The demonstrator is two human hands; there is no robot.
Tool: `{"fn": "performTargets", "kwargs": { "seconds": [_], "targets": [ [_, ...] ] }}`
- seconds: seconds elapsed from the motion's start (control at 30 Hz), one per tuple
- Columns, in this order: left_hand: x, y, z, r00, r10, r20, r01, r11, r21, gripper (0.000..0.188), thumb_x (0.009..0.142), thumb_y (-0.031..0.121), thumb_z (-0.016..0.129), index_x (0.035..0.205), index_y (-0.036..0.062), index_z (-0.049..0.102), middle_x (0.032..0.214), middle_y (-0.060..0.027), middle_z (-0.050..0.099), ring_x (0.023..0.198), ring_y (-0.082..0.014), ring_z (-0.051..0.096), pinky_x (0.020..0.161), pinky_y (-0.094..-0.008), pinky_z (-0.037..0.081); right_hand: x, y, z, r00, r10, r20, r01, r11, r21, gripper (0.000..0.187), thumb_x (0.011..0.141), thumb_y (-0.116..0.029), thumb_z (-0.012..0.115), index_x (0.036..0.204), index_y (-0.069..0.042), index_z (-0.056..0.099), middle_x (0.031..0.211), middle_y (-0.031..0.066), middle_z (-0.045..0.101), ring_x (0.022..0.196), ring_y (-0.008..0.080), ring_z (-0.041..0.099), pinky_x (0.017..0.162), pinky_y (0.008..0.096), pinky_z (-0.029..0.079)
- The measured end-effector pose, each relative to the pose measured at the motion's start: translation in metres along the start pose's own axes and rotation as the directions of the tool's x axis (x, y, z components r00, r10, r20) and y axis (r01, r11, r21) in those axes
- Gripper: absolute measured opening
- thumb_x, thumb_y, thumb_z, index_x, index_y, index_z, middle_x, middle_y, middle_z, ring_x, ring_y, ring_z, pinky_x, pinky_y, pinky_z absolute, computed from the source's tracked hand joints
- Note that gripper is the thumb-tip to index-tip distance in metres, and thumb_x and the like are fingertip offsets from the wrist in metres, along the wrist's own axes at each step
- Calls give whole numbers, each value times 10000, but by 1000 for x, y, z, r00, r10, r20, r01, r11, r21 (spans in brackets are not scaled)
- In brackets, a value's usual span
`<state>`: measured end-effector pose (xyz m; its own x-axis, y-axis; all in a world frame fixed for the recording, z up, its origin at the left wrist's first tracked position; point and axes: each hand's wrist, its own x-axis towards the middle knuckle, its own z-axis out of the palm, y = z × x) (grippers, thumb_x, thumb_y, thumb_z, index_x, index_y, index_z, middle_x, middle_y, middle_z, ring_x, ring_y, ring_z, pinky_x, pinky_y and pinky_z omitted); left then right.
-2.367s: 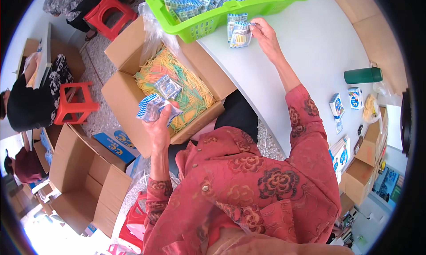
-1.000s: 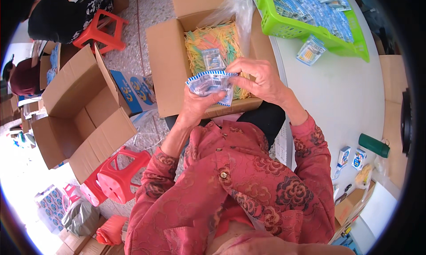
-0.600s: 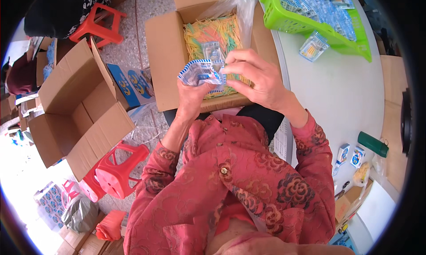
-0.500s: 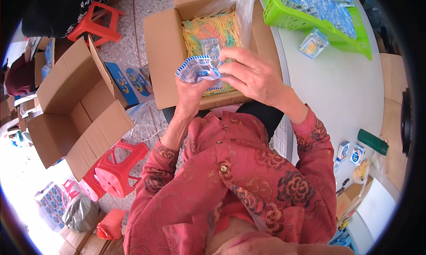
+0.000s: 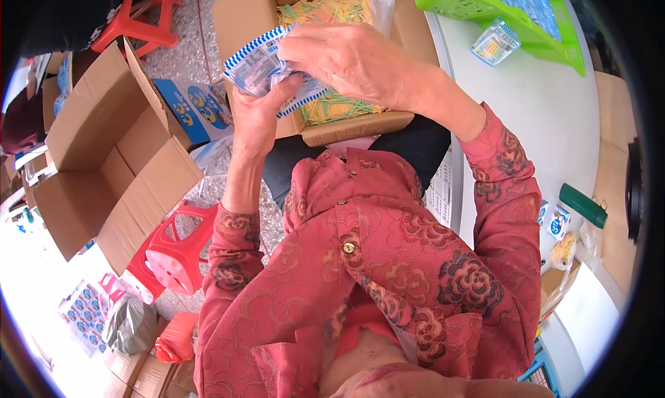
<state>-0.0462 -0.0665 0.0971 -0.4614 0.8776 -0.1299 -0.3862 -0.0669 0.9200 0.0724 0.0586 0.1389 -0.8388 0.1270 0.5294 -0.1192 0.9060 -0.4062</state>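
Clear plastic packets [image 5: 253,71] with blue-and-white striped edges are in my hands above an open cardboard box [image 5: 242,24]. My left hand [image 5: 258,114] grips them from below, its thumb pressed against the plastic. Closed fingers of my right hand [image 5: 360,60] pinch the packets' upper right part; the fingertips are partly hidden. How many packets there are I cannot tell. Beneath my hands, thin yellow, green and orange sticks [image 5: 339,110] fill the box, which stands at my lap.
On the white table [image 5: 499,135] at right lie a small packet [image 5: 496,42] and a dark green bottle [image 5: 583,205]. A green basket [image 5: 471,4] holds many blue-striped packets. To the left are an open carton [image 5: 114,155], a pink stool [image 5: 181,252] and a red stool [image 5: 138,22].
Both hands have moved left and slightly away from me with the packets. My right hand now covers more of the plastic. The view has shifted a little.
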Motion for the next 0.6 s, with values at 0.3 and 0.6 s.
{"fn": "performTargets", "kwargs": {
  "seconds": [0.3,0.6],
  "targets": [
    [-2,-10,-14,989,144,-37,-137,980,145,284,705,-46,656,974,22,597,909,-13,616,823,-94,578,742,-253,483,18,-7,8,987,-38,155,20,993,120,162,743,-111,551,875,-30,504,805,123,556,742,296,583,600,386,477],
    [0,-20,-21,974,199,-107,-183,973,141,263,698,-8,680,950,8,605,891,-9,611,793,-75,560,707,-234,473,24,-16,25,980,46,193,-37,998,-49,114,745,-90,538,838,-34,502,735,124,575,697,306,591,556,394,465]
  ]
}}
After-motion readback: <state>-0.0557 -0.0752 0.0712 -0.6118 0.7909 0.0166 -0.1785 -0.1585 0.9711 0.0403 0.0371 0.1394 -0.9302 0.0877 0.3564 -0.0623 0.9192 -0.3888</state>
